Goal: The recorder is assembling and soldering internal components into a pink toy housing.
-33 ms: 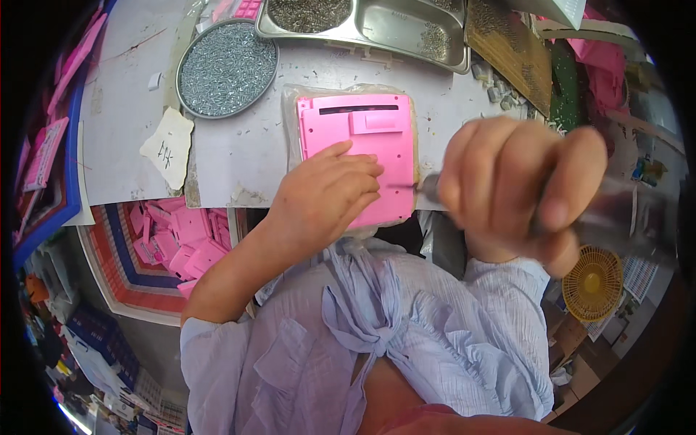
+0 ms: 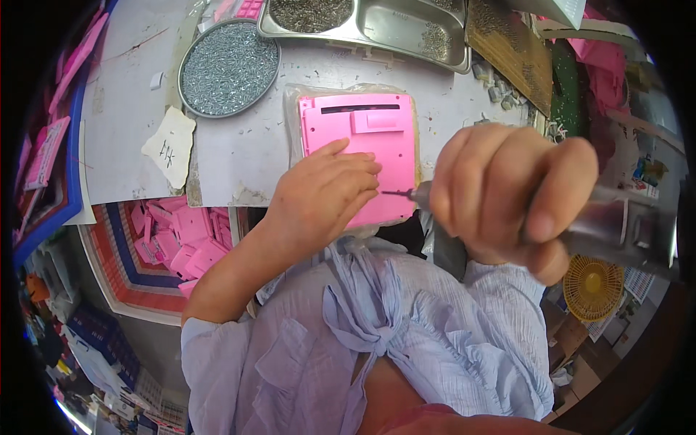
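A flat pink plastic casing (image 2: 395, 145) lies on a padded, plastic-wrapped support (image 2: 293, 109) at the table's near edge. It has a dark slot, a raised block and several small holes. My left hand (image 2: 322, 188) rests on its left part, fingers stretched out and lying flat. A power screwdriver (image 2: 594, 225) is wrapped in my right hand (image 2: 515, 192). Its thin bit points left over the casing's lower half, close to my left fingertips; whether the tip touches the casing I cannot tell. My fingers hide part of the screwdriver's body.
A round dish of silvery screws (image 2: 230, 69) stands at the far left, beside a steel compartment tray (image 2: 413, 32) with small metal parts. A torn white scrap (image 2: 170, 148) lies left of the casing. Below the table edge is a crate (image 2: 130, 290) of pink parts; a yellow basket (image 2: 593, 283) sits at right.
My right hand and the screwdriver have shifted slightly left and nearer to me. My left hand stays almost in place on the casing.
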Tool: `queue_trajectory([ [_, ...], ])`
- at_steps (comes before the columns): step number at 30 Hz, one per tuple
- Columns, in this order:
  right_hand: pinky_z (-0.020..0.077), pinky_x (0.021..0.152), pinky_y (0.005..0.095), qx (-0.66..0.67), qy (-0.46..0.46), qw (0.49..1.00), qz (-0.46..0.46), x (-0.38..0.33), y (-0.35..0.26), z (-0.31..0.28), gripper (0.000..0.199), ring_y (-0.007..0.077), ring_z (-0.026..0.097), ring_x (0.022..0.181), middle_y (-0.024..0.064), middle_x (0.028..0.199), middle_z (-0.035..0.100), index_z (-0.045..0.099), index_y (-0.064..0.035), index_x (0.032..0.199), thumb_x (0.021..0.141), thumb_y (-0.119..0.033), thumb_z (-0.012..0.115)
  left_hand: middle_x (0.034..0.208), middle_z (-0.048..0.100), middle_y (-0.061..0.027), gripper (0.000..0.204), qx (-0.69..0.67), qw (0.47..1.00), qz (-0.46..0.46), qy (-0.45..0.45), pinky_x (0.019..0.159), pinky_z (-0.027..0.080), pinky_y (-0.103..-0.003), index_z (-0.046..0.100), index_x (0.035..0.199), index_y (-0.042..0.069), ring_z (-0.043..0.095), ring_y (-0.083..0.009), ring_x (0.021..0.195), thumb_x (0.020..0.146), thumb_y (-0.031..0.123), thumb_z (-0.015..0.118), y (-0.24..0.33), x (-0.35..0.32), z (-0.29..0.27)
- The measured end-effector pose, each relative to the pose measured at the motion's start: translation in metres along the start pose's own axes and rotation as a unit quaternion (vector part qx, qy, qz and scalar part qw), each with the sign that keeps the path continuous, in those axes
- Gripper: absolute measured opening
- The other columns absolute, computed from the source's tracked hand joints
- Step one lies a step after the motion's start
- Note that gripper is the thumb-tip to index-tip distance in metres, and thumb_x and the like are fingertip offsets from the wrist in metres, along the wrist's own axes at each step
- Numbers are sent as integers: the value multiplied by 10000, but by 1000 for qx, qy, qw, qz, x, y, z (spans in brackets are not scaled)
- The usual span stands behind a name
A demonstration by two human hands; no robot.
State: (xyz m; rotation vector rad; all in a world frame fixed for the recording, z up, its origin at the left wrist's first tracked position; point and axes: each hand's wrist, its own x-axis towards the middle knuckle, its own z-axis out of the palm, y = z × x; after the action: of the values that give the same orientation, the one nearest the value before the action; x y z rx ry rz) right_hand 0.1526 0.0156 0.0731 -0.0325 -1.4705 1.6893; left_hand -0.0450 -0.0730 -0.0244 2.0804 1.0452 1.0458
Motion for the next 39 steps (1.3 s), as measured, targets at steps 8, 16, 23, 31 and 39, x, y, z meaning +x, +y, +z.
queue_trajectory([
  [8,447,449,280,36,20,999,-4,0,23,25,240,125,508,476,-9,616,558,532,-116,1041,966,-231,729,935,732,-64,186,48,998,3,31,1070,502,-499,679,920,64,725,-210,920,813,133,815,8,-4,-26],
  [16,433,447,294,16,11,1000,24,11,35,38,244,129,494,480,-7,606,538,516,-111,1054,980,-238,711,895,708,-53,184,73,996,28,37,1068,489,-508,645,858,84,712,-201,857,798,139,810,4,-14,-39],
  [23,385,498,313,-100,65,993,-18,36,60,14,176,124,420,516,0,594,452,501,-110,1105,1017,-215,613,910,682,-58,194,78,984,-97,124,1002,488,-493,624,872,88,694,-241,929,816,176,787,-23,-27,-49],
  [31,372,499,321,-40,32,999,1,45,110,-12,124,131,407,510,33,602,461,481,-58,1044,999,-106,585,1070,697,-48,267,99,991,41,84,961,452,-422,580,807,95,680,-202,1063,769,208,820,-9,-39,-7],
  [39,402,474,313,-86,-6,996,25,45,120,-4,168,128,444,507,69,604,506,451,-28,913,937,7,614,1146,712,-32,244,134,989,0,58,878,405,-365,577,859,116,700,-153,1107,799,192,801,1,-47,-6],
])
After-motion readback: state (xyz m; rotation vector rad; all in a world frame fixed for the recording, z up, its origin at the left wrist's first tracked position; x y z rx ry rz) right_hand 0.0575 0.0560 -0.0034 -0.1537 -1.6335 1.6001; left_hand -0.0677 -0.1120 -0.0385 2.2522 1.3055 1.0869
